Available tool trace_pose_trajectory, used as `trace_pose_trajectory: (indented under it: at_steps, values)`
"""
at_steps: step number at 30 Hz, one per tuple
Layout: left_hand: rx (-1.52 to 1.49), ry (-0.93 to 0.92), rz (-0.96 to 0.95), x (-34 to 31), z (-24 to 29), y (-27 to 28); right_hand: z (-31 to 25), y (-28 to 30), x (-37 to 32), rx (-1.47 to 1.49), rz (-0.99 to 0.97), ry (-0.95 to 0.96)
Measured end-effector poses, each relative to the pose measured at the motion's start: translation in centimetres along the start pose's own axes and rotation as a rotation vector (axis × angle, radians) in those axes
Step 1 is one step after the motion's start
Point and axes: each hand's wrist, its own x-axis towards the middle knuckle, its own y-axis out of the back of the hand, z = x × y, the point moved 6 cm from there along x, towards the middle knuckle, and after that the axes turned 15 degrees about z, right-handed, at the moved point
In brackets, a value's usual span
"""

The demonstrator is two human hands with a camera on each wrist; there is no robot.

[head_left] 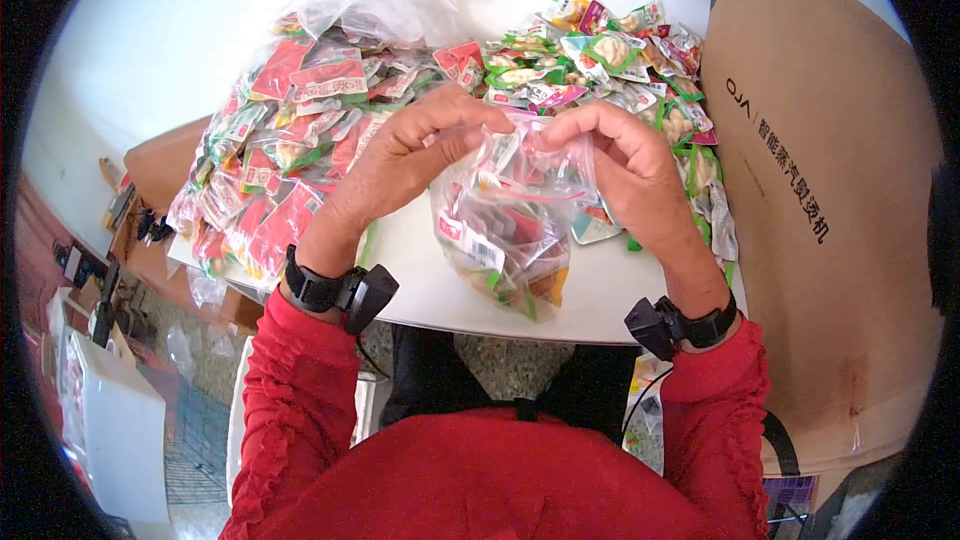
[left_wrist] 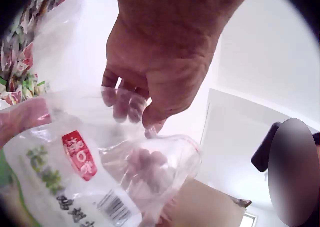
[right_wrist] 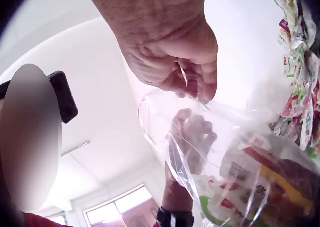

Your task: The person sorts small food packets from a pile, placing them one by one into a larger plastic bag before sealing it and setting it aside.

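A clear plastic zip bag (head_left: 455, 210) with several small snack packets (head_left: 483, 252) inside hangs upright over the near side of the white table (head_left: 400, 285). My left hand (head_left: 400, 155) pinches the left end of its top edge between thumb and fingers. At the other end of that edge, my right hand (head_left: 635, 170) pinches the plastic. Seen from the left wrist, a white packet (left_wrist: 75, 172) with a red label and a barcode shows through the film. In the right wrist view, the bag's mouth (right_wrist: 165, 132) gapes a little below the fingers.
A large heap of red-and-white packets (head_left: 290, 150) covers the table's left side. More green-and-white packets (head_left: 610, 55) are piled at the back right. Loose clear plastic (head_left: 390, 5) lies over the left heap. A tall cardboard box (head_left: 820, 240) stands along the right edge.
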Motion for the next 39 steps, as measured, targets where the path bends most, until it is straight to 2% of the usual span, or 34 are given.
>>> trace_pose_trajectory:
  at_steps: [1,2,4,7,11,13,14,16,17,19,23,25,26,28,29,30,32,33,34,36,37,39]
  values:
    - [0.033,-0.027,-0.050,0.1,0.9,0.0,0.3,0.5,0.2,-0.086,-0.007,0.059]
    - [0.034,-0.028,-0.050,0.2,1.1,0.2,0.3,0.7,0.3,-0.085,-0.006,0.060]
    - [0.111,-0.082,-0.172,0.0,1.3,0.0,0.1,1.1,0.2,-0.036,0.039,0.057]
    - [0.224,-0.059,-0.255,0.2,0.6,0.0,0.9,2.0,0.2,-0.071,0.083,-0.024]
    - [0.325,-0.015,-0.187,0.5,-0.5,0.0,-0.2,1.3,-0.2,-0.153,-0.025,0.015]
    - [0.406,-0.173,-0.040,0.9,-0.3,0.4,-0.8,1.0,-0.5,-0.265,-0.124,0.126]
    - [0.406,-0.173,-0.042,0.9,-0.5,0.4,-0.9,1.0,-0.6,-0.265,-0.121,0.124]
    - [0.148,-0.011,0.047,1.2,-1.0,1.1,-1.4,0.7,-0.6,-0.214,-0.111,0.202]
    - [0.146,-0.014,0.039,1.1,-0.9,1.1,-1.4,0.5,-0.6,-0.215,-0.102,0.202]
    - [-0.120,0.123,0.016,0.9,-0.3,0.9,-1.4,0.4,-0.4,-0.149,-0.066,0.206]
    - [-0.137,0.115,0.030,1.3,2.3,0.6,-1.0,0.5,0.3,-0.047,-0.095,0.132]
    - [-0.041,0.139,0.079,1.8,2.7,0.4,0.3,1.2,1.0,0.101,0.017,0.032]
    - [-0.036,0.140,0.083,1.8,2.7,0.2,0.7,1.1,1.0,0.105,0.012,0.033]
    - [-0.112,0.268,0.190,1.9,1.8,0.3,1.7,2.5,1.2,-0.037,0.218,0.040]
    - [-0.109,0.267,0.193,1.9,1.7,0.3,2.1,3.0,1.0,-0.091,0.234,0.032]
    - [-0.103,0.265,0.230,1.9,1.6,0.5,1.7,3.0,0.6,-0.089,0.229,0.035]
    - [-0.094,0.268,0.278,1.9,1.7,0.9,0.9,2.4,-0.9,-0.263,0.132,-0.092]
    - [-0.111,0.277,0.289,1.9,2.0,1.0,0.2,1.9,-1.6,-0.420,0.020,-0.109]
    - [-0.129,0.286,0.296,1.9,2.3,1.0,0.5,1.6,-2.3,-0.417,0.014,-0.110]
    - [-0.158,0.266,0.328,2.0,2.5,0.9,0.5,-0.1,-3.5,-0.466,-0.096,0.134]
    - [-0.191,0.241,0.357,2.2,2.7,0.8,0.9,-0.6,-3.6,-0.467,-0.094,0.136]
    - [-0.170,0.220,0.362,2.4,3.6,-0.5,2.5,-2.0,-4.0,-0.419,-0.191,-0.016]
